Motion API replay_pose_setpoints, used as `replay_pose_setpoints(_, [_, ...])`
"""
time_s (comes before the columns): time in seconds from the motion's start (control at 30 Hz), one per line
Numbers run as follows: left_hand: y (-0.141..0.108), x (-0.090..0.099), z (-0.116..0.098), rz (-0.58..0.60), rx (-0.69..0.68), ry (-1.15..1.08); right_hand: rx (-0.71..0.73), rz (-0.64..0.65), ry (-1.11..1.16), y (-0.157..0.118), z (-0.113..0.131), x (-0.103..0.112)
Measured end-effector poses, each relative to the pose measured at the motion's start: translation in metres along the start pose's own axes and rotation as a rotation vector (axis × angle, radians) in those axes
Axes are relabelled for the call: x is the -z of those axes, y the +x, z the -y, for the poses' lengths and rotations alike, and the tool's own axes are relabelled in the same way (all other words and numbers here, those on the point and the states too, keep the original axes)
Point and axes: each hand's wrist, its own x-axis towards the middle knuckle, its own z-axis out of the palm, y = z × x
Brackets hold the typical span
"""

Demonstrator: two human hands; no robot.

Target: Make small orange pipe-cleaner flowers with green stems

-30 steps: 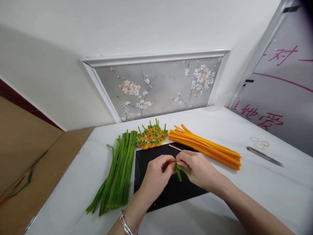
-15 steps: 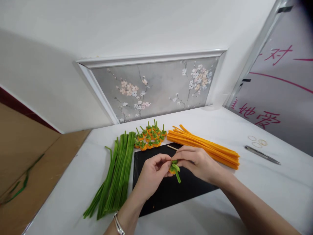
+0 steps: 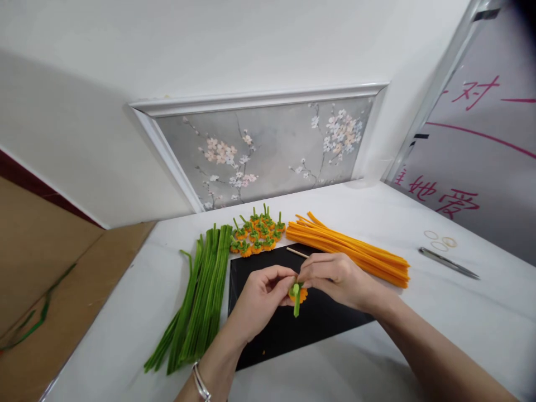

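Observation:
Between my two hands is a small pipe-cleaner flower, orange with a green top and a green stem that points down toward me. My left hand pinches it from the left with thumb and forefinger. From the right, the fingertips of my right hand close on its green part; they hide some of it. Both hands are above a black mat. A thin pale stick lies at the mat's far edge, its right end hidden behind my right hand.
Green pipe cleaners lie in a bundle at left, orange pipe cleaners at right. Several finished orange-and-green pieces are grouped behind the mat. Tweezers and rubber bands lie on the white table at far right.
The flower has turned between my fingers: its stem now points straight down and more orange shows on the right. My right hand has shifted slightly left.

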Motion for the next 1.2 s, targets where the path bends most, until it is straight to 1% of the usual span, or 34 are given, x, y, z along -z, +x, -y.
replay_pose_setpoints(0.13, [0.000, -0.002, -0.002, -0.010, -0.015, 0.027, -0.017, -0.001, 0.003, -0.001, -0.002, -0.001])
replay_pose_setpoints(0.3, [-0.001, -0.003, -0.003, 0.000, -0.079, 0.063, -0.056, 0.003, 0.046, 0.000, -0.003, 0.000])
replay_pose_setpoints(0.37, [-0.001, -0.003, -0.002, -0.015, -0.111, 0.073, -0.125, -0.018, 0.093, 0.000, -0.003, 0.001])
replay_pose_setpoints(0.47, [-0.001, -0.003, 0.002, -0.061, -0.140, 0.053, -0.292, -0.085, 0.203, 0.000, -0.002, 0.003])
replay_pose_setpoints(0.53, [-0.001, -0.002, 0.004, -0.078, -0.145, 0.029, -0.373, -0.082, 0.272, -0.001, 0.000, 0.002])
replay_pose_setpoints(0.57, [0.000, -0.002, 0.005, -0.078, -0.150, 0.023, -0.387, -0.073, 0.282, -0.001, 0.000, 0.001])
replay_pose_setpoints(0.63, [0.000, -0.003, 0.005, -0.066, -0.159, 0.027, -0.373, -0.075, 0.231, -0.001, 0.002, -0.001])
replay_pose_setpoints(0.7, [0.000, -0.003, 0.005, -0.044, -0.158, 0.036, -0.322, -0.108, 0.137, 0.000, 0.002, -0.004])
replay_pose_setpoints(0.83, [0.000, -0.003, 0.003, -0.001, -0.121, 0.022, -0.263, -0.133, 0.035, 0.002, 0.003, -0.008])
replay_pose_setpoints(0.97, [0.000, -0.005, 0.003, -0.022, -0.093, -0.010, -0.242, -0.102, -0.009, 0.003, 0.006, -0.008])
replay_pose_setpoints(1.1, [0.000, -0.007, 0.004, -0.041, -0.121, 0.041, -0.228, -0.089, -0.073, 0.001, 0.009, -0.009])
replay_pose_setpoints(1.2, [0.001, -0.009, 0.006, -0.061, -0.137, 0.069, -0.170, -0.086, -0.166, -0.001, 0.008, -0.012])
